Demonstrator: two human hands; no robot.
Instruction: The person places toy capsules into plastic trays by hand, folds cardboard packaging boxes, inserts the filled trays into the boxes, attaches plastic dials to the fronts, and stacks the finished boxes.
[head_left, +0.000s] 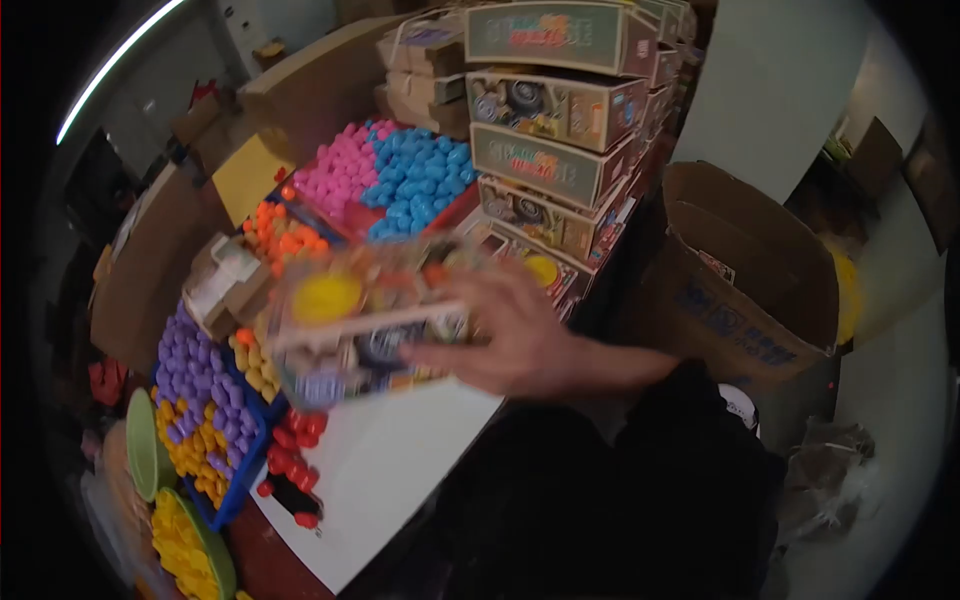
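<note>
My right hand (515,330) is closed on the right end of a printed toy box (375,325), with the thumb on its near side and the fingers over the top. The box is blurred and shows a round yellow part (328,296) on its upper face. It is held above a white sheet (400,450) on the table. My left hand does not show. Red pieces (292,450) lie at the sheet's left edge, around a small black part.
Boxes (545,155) stand stacked at the back right. Trays hold blue pieces (415,175), pink pieces (340,170), orange pieces (285,232) and purple pieces (195,365). A green bowl (215,555) of yellow pieces sits front left. On the right stands an open carton (740,310).
</note>
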